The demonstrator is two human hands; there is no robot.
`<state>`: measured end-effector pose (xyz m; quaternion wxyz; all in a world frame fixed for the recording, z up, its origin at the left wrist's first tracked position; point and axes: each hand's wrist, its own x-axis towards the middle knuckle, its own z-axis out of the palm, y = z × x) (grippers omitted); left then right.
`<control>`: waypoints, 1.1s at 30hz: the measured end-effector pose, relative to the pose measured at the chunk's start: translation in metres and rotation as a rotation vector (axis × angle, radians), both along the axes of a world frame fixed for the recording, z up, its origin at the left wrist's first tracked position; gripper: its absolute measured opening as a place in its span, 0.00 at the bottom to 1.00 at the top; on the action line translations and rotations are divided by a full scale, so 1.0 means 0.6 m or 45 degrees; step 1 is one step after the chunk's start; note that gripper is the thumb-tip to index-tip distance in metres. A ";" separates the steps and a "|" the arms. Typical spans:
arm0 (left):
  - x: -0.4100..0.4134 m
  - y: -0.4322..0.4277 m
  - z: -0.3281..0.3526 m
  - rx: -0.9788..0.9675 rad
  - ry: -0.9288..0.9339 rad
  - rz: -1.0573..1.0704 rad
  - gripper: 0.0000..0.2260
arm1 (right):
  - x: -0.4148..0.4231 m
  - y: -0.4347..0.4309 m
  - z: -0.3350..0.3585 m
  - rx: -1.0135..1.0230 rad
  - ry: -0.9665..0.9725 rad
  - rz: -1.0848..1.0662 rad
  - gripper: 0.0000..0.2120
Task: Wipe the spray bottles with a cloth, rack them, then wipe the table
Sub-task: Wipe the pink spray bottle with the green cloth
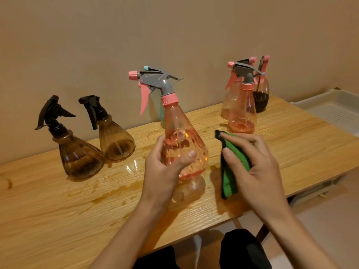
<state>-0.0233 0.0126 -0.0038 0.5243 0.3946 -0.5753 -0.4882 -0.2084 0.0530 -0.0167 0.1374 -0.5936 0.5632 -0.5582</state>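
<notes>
Over wood tbl point(58, 200): faceted pink bottle point(177, 123)

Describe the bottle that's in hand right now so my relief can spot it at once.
On the wooden table by the beige wall, look mid-table near the front edge, between the two brown bottles and the pink group at the back right. There the left hand grips a clear pink spray bottle with a grey head; it alone is lifted off the table.
</notes>
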 end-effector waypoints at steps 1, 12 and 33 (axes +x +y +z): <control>0.002 0.014 0.000 0.002 0.037 -0.040 0.30 | 0.026 0.006 0.009 -0.044 -0.062 0.053 0.16; 0.080 0.087 -0.010 -0.177 0.100 0.103 0.31 | 0.186 0.023 0.019 -0.109 -0.146 0.450 0.21; 0.118 0.095 -0.070 -0.075 0.134 0.427 0.22 | 0.247 0.041 -0.038 0.025 0.288 0.488 0.22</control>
